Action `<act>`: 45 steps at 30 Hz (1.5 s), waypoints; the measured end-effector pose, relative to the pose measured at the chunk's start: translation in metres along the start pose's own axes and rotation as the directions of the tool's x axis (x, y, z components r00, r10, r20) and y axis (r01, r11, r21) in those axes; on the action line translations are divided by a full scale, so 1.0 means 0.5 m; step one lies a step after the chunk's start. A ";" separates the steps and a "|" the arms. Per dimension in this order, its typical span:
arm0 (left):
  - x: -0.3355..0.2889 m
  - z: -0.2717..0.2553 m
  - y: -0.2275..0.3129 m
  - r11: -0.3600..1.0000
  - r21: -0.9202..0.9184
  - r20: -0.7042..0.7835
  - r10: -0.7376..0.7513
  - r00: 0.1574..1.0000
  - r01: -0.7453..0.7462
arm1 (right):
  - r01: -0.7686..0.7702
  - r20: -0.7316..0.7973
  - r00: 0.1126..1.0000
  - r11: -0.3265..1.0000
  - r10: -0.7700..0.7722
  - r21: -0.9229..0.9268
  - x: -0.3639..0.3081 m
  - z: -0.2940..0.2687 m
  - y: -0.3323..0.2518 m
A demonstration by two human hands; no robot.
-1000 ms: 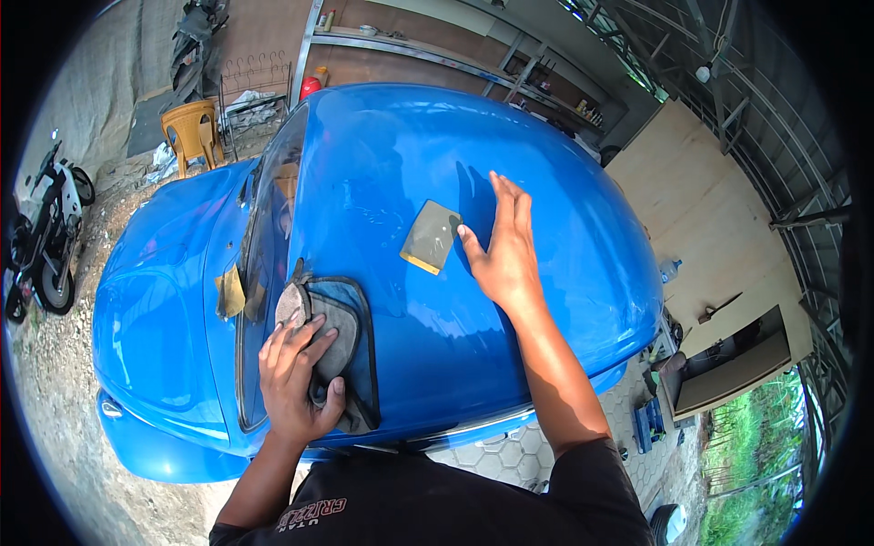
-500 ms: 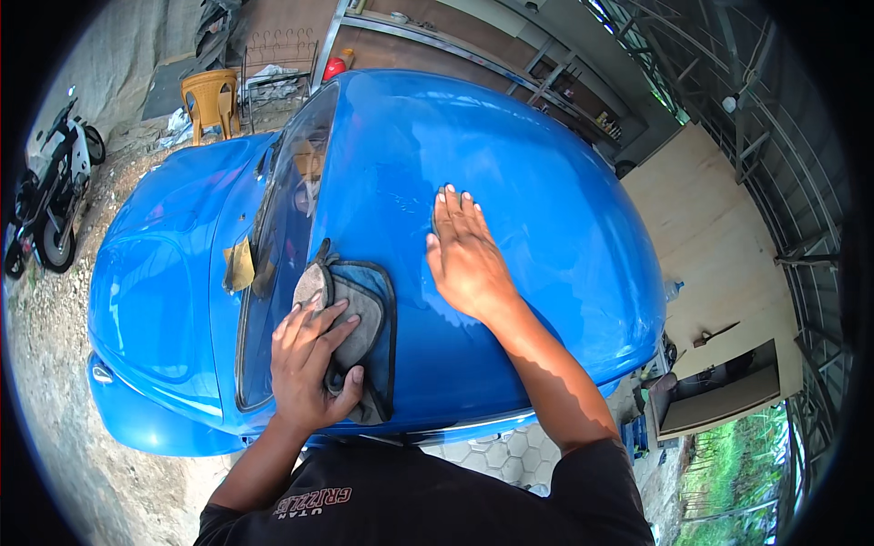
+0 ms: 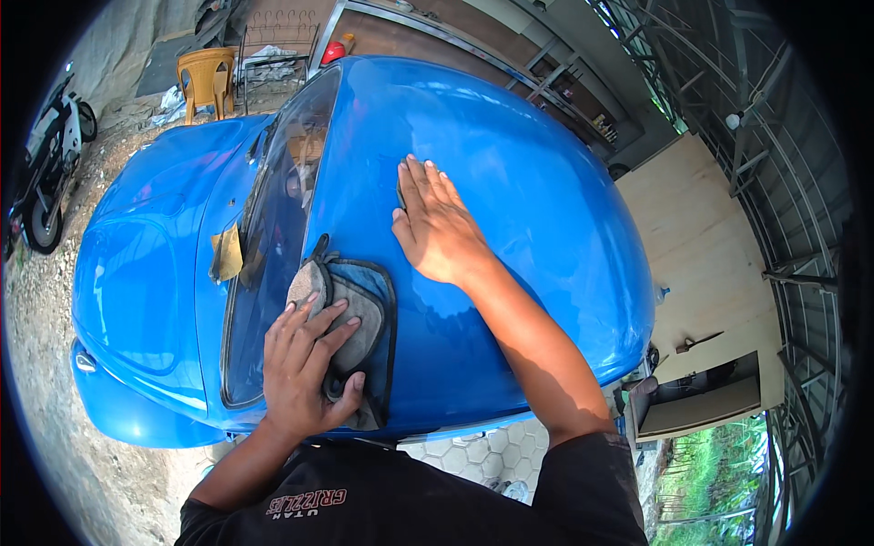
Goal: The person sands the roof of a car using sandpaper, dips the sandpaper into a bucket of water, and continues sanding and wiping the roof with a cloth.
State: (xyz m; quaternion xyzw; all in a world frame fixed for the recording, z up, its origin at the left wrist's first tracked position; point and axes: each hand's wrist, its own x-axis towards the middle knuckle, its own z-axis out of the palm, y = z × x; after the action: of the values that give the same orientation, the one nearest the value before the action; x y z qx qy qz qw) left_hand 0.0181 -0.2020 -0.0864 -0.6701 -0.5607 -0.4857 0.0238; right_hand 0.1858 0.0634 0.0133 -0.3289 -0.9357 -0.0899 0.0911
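A rounded blue car (image 3: 546, 218) spreads before me, its roof under both hands. My right hand (image 3: 442, 218) lies flat on the middle of the roof, fingers stretched forward and close together. A thin dark edge shows beside its index finger; what lies under the fingers is mostly hidden. Nearer the windshield (image 3: 282, 227), my left hand (image 3: 305, 364) rests with fingers spread on a folded grey-and-blue microfiber cloth (image 3: 364, 323) with black edging. The cloth lies on the roof beside the windshield's edge, its near part partly covered by my thumb.
A piece of brownish sandpaper or card (image 3: 227, 253) sits by the windshield base. Beyond the car stand a yellow-brown plastic chair (image 3: 208, 80) and a metal rack (image 3: 273, 55). A motorcycle (image 3: 50, 173) is at far left, a wooden cabinet (image 3: 706, 273) at right.
My right hand has slid forward and left over the roof, and pale streaks there no longer show. My left hand stays on the cloth. The view has shifted slightly.
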 end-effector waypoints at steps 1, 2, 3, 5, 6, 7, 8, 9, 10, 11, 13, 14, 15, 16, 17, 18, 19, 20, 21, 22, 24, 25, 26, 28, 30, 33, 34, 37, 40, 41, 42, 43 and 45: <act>-0.005 -0.005 -0.006 1.000 0.003 0.002 -0.017 1.000 0.017 | -0.006 0.027 1.000 0.999 0.005 0.032 -0.001 -0.002 -0.008; -0.009 -0.010 -0.010 0.999 0.003 -0.001 -0.032 0.999 0.032 | 0.004 0.038 0.999 0.999 -0.006 0.034 -0.022 -0.012 -0.021; -0.007 -0.011 -0.007 1.000 -0.001 0.000 -0.024 1.000 0.024 | 0.042 0.028 0.999 0.999 -0.043 0.029 -0.067 -0.031 -0.031; -0.007 -0.018 0.001 0.998 0.012 -0.013 -0.055 0.998 0.055 | 0.105 0.044 0.993 0.993 -0.108 0.047 -0.162 -0.071 -0.076; -0.001 -0.018 0.008 0.999 -0.003 0.009 -0.042 0.999 0.042 | 0.104 0.071 0.992 0.993 -0.107 0.049 -0.210 -0.095 -0.095; 0.001 -0.019 0.007 1.000 -0.013 0.033 -0.026 0.999 0.026 | 0.115 0.083 0.990 0.992 -0.118 0.047 -0.225 -0.098 -0.104; 0.000 -0.018 0.007 0.999 -0.014 0.028 -0.039 0.999 0.039 | 0.089 0.105 0.990 0.995 -0.093 0.045 -0.235 -0.099 -0.108; -0.001 -0.017 0.008 0.999 -0.001 0.022 -0.051 0.998 0.051 | 0.062 0.124 0.990 0.997 -0.067 0.045 -0.236 -0.098 -0.107; 0.000 -0.019 0.009 0.999 -0.003 0.028 -0.039 0.999 0.039 | 0.042 0.126 0.991 0.998 -0.047 0.038 -0.222 -0.099 -0.103; 0.000 -0.020 0.006 1.000 -0.013 0.040 -0.026 0.999 0.026 | 0.034 0.092 0.995 0.998 -0.038 0.047 -0.176 -0.090 -0.090; 0.004 -0.020 0.008 0.999 -0.016 0.029 -0.039 0.999 0.039 | 0.011 0.054 0.998 0.999 -0.014 0.047 -0.079 -0.064 -0.047; 0.005 -0.015 0.011 0.999 -0.025 0.034 -0.023 0.999 0.024 | -0.027 0.051 0.998 0.999 0.025 0.040 -0.030 -0.039 -0.014; 0.002 -0.013 0.006 0.999 -0.013 0.037 -0.030 0.999 0.030 | -0.055 0.050 0.997 0.998 0.053 0.041 -0.005 -0.024 -0.001; 0.002 -0.014 0.000 0.999 0.002 0.036 -0.037 0.999 0.037 | -0.058 0.044 0.997 0.997 0.056 0.042 -0.007 -0.025 -0.005; 0.002 -0.015 -0.003 1.000 0.001 0.035 -0.031 0.999 0.031 | -0.048 0.044 0.998 0.998 0.046 0.036 -0.017 -0.026 -0.012; 0.002 -0.016 -0.004 1.000 -0.010 0.044 -0.029 0.999 0.029 | -0.037 0.047 0.998 0.999 0.036 0.028 -0.030 -0.028 -0.023; -0.001 -0.017 -0.003 0.999 -0.015 0.046 -0.043 0.998 0.044 | 0.005 0.036 0.999 1.000 -0.006 0.026 -0.068 -0.040 -0.040; -0.003 -0.021 -0.003 0.998 0.002 0.038 -0.067 0.997 0.067 | 0.034 0.045 0.998 0.998 -0.036 0.049 -0.110 -0.050 -0.074; 0.001 -0.021 0.003 0.999 -0.004 0.047 -0.052 0.998 0.052 | 0.052 0.083 0.995 0.998 -0.056 0.041 -0.161 -0.068 -0.099; 0.004 -0.018 0.009 0.999 -0.011 0.057 -0.034 0.998 0.035 | 0.064 0.094 0.993 0.997 -0.068 0.040 -0.199 -0.080 -0.116; 0.003 -0.015 0.013 0.999 -0.003 0.062 -0.046 0.997 0.047 | 0.035 0.120 0.992 0.998 -0.040 0.047 -0.233 -0.092 -0.131; 0.003 -0.014 0.016 0.999 -0.002 0.066 -0.045 0.997 0.045 | 0.039 0.119 0.992 0.998 -0.044 0.047 -0.226 -0.097 -0.123; 0.003 -0.017 0.013 0.999 0.008 0.072 -0.044 0.996 0.043 | 0.034 0.116 0.992 0.998 -0.039 0.046 -0.199 -0.089 -0.113; 0.001 -0.024 0.009 0.999 0.011 0.081 -0.035 0.996 0.034 | 0.030 0.076 0.997 0.999 -0.031 0.026 -0.115 -0.064 -0.077; 0.006 -0.020 0.013 1.000 0.002 0.089 -0.015 0.996 0.015 | -0.038 0.054 0.998 0.999 0.039 -0.014 -0.029 -0.033 -0.018; 0.011 -0.019 0.018 0.998 -0.014 0.114 -0.053 0.992 0.055 | -0.138 0.086 0.987 0.990 0.139 -0.016 0.050 -0.017 0.005; 0.011 -0.021 0.015 0.998 -0.008 0.109 -0.058 0.992 0.059 | -0.131 0.085 0.988 0.991 0.131 -0.013 0.047 -0.014 0.002; 0.003 -0.032 0.014 0.992 0.047 0.096 -0.118 0.988 0.114 | -0.005 0.035 0.999 0.999 0.003 0.032 -0.034 -0.020 -0.037; 0.004 -0.031 0.018 0.994 0.041 0.104 -0.104 0.989 0.100 | 0.052 0.060 0.997 0.998 -0.054 0.046 -0.170 -0.081 -0.094; 0.006 -0.028 0.018 0.995 0.022 0.106 -0.101 0.989 0.099 | 0.055 0.082 0.995 0.997 -0.060 0.058 -0.183 -0.093 -0.097; 0.007 -0.026 0.018 0.995 0.005 0.110 -0.099 0.989 0.099 | 0.069 0.085 0.994 0.996 -0.074 0.058 -0.174 -0.093 -0.090; 0.007 -0.027 0.017 0.995 0.001 0.106 -0.100 0.989 0.100 | 0.064 0.098 0.993 0.996 -0.069 0.056 -0.169 -0.090 -0.083; 0.004 -0.026 0.015 0.994 0.010 0.097 -0.107 0.989 0.107 | 0.056 0.080 0.995 0.995 -0.063 0.083 -0.129 -0.075 -0.066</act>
State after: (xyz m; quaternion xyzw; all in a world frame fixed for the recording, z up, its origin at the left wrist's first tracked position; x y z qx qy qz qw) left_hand 0.0155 -0.2110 -0.0744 -0.6619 -0.5975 -0.4517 -0.0283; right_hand 0.2184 -0.0090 0.0310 -0.3005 -0.9508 -0.0409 0.0631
